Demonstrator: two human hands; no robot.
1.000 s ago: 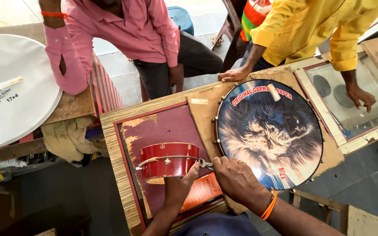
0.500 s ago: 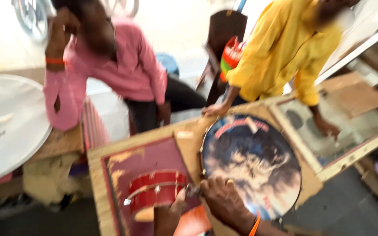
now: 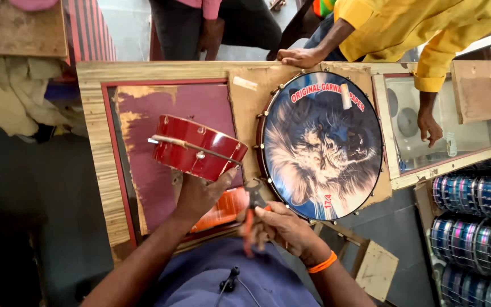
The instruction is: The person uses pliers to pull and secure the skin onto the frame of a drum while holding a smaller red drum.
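My left hand (image 3: 200,193) grips the lower rim of a glossy red drum shell (image 3: 195,146), tilted on its side over the maroon tabletop (image 3: 137,108). A thin metal wire runs across the shell's open mouth. My right hand (image 3: 282,227) is closed around orange-handled pliers (image 3: 252,211), whose jaws point up toward the near left edge of a large round drum (image 3: 320,145). That drum lies flat, its head printed with a dark lion picture, tension lugs around its rim.
A person in yellow leans on the table's far side, one hand (image 3: 298,57) by the drum, the other (image 3: 430,125) on a glass-topped case (image 3: 444,131). Another person in pink stands behind. Stacked shiny drums (image 3: 473,219) fill the right; a wooden stool (image 3: 370,264) sits below.
The view tipped down and closer. The red shell has been lifted and tilted up in my left hand. My right hand with the pliers stays at the big drum's near edge.
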